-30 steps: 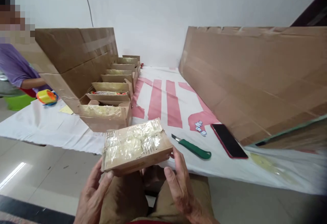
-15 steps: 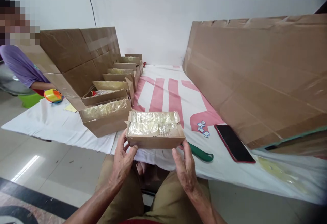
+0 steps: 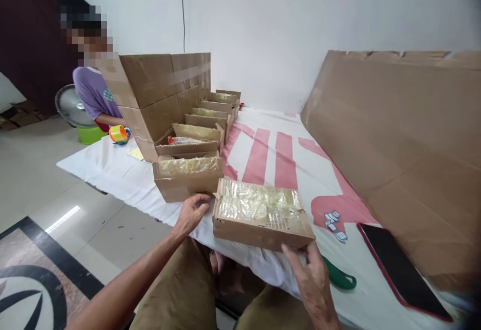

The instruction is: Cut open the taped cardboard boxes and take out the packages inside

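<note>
A small cardboard box (image 3: 259,204) with clear tape over its top lies on the cloth at the table's near edge. My right hand (image 3: 312,282) grips its near right corner, thumb on the front face and fingers round the side. My left hand (image 3: 192,214) is off this box, open, with fingers loosely bent and nothing held. It is close to the front right corner of an open cardboard box (image 3: 190,182), the nearest of a row; contact is unclear. A green-handled tool (image 3: 341,276) lies beside my right hand, partly hidden.
Several open boxes (image 3: 199,132) stand in a row along a tall cardboard panel (image 3: 150,81). Another large panel (image 3: 398,154) leans at right. A phone (image 3: 402,267) lies before it. A tape roll (image 3: 118,134) sits at left, near a person in a purple top (image 3: 92,94).
My left hand has let go of the taped box and moved left toward the nearest box in the row. My right hand stays on the taped box, now angled. The view has turned left.
</note>
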